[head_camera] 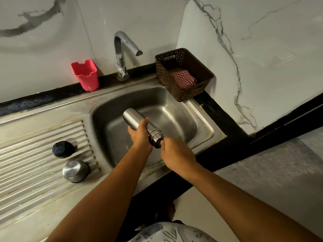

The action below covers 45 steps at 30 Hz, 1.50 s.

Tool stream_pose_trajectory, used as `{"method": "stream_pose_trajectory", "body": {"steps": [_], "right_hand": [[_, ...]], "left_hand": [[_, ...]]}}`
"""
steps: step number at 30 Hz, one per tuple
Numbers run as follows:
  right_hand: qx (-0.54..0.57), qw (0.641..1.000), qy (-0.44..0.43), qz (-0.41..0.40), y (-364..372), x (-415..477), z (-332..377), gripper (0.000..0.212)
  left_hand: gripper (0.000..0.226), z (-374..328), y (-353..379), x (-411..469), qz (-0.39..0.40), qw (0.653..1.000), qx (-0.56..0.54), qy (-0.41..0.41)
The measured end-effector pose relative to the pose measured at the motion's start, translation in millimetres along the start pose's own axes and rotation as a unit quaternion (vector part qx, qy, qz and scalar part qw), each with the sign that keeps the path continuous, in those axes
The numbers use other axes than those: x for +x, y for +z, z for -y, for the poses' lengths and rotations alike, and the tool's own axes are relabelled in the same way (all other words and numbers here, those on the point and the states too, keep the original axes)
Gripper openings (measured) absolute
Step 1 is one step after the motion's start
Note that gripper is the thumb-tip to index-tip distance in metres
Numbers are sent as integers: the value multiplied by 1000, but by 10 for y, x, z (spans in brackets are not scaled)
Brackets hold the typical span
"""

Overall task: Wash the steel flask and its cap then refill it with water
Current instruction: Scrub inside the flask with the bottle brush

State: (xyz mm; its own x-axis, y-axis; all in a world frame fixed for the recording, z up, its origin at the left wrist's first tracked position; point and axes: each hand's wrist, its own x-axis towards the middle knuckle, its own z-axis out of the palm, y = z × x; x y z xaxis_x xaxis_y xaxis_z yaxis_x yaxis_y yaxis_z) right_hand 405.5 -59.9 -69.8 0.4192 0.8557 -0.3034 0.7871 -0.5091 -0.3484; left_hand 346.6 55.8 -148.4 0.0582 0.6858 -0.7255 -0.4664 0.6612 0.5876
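Watching from far away, I saw the left hand (139, 135) wrapped round the steel flask (132, 117), tilted over the sink (174, 117). The right hand (176, 154) had its thumb on the flask's mouth. Its fingers were hidden, so I could not tell its grip. The steel cap (75, 171) sat on the drainboard (35, 137).

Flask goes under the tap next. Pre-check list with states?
1. Grip on steel flask: left hand round the body, right hand at the neck. ok.
2. Flask open: threads bare; black stopper and steel cap lie on the drainboard. ok.
3. Flask over the sink. ok.
4. Mouth under the tap: tilted, mouth points toward the person. not ok.
5. Water running: no stream visible. not ok.
6. Flask empty inside: cannot tell.
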Motion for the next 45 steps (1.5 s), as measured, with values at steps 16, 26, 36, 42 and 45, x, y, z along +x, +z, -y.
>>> {"method": "stream_pose_trajectory", "body": {"steps": [16, 26, 36, 42, 45], "right_hand": [[37, 998, -35, 37, -292, -263, -305, 38], [6, 999, -35, 30, -453, -303, -521, 39], [5, 999, -34, 31, -643, -268, -845, 41], [1, 998, -45, 34, -822, -225, -1177, 39], [-9, 998, -53, 42, -902, -145, -1407, 39]], "left_hand": [[94, -329, -13, 321, -96, 993, -51, 43], [93, -242, 165, 328, -85, 995, -31, 38], [84, -77, 433, 360, -92, 993, -44, 54], [91, 47, 560, 395, -133, 989, -30, 50], [98, 66, 533, 455, -171, 983, -28, 60]]}}
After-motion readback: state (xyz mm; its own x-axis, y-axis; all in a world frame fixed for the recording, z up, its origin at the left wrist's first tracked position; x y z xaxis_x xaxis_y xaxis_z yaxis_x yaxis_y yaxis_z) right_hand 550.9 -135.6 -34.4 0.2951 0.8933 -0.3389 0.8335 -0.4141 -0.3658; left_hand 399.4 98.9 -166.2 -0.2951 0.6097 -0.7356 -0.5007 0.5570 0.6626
